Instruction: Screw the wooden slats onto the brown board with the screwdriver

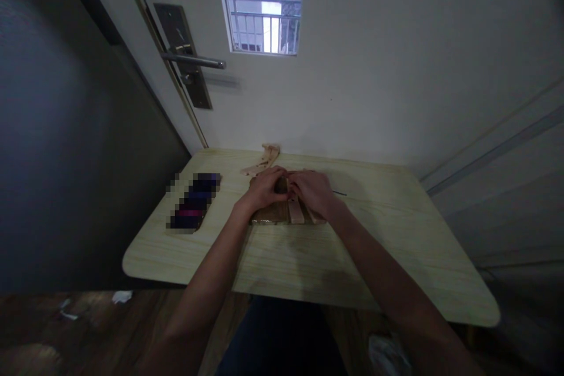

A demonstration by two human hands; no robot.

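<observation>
A flat brown slab with a shiny front edge (269, 214) lies on the table below both hands. Two pale pinkish strips cross it, one of them, the nearer-to-middle strip (296, 212), running up under my fingers. My left hand (265, 187) rests at the slab's left side, thumb and fingers curved together toward that strip. Bent over the strip's upper end is my right hand (312, 190), fingers closed at it. The fingertips of both hands meet, so what the left one grips is hidden. A thin dark rod (339, 192) sticks out beyond my right hand.
On the light wood table (388, 235), a creased pale strip (265, 158) lies behind the hands. A blurred-out dark phone-like object (196, 202) is at the left. A white door with a metal handle (196, 61) stands directly behind the table. Below, a clear plastic bag (388, 355) lies on the floor.
</observation>
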